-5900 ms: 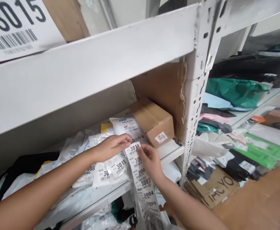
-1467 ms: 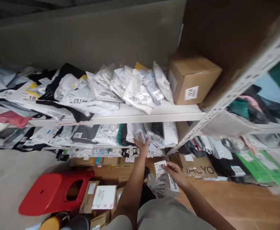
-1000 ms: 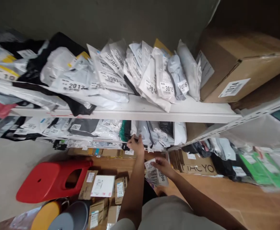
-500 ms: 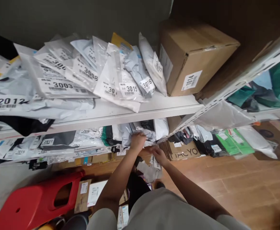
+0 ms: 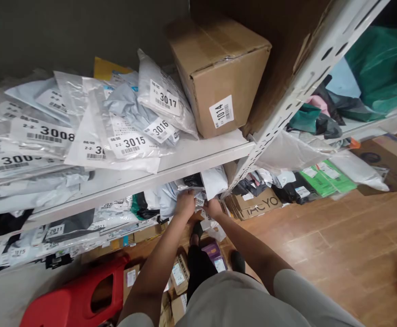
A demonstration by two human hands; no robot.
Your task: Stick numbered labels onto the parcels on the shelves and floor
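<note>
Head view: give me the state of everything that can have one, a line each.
Left hand, curled, hold unclear
Right hand, closed on the label strip
Label strip, hanging, bunched below
Carton, shut, top taped
Packet 3017, tilted, label readable
Packet 3016, crumpled
Packet 3015, label facing out
Green packets, lying flat
Stool, partly out of frame

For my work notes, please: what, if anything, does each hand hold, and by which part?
The right hand holds the label strip near its top. The left hand is at the lower packages; whether it grips cannot be told.
</note>
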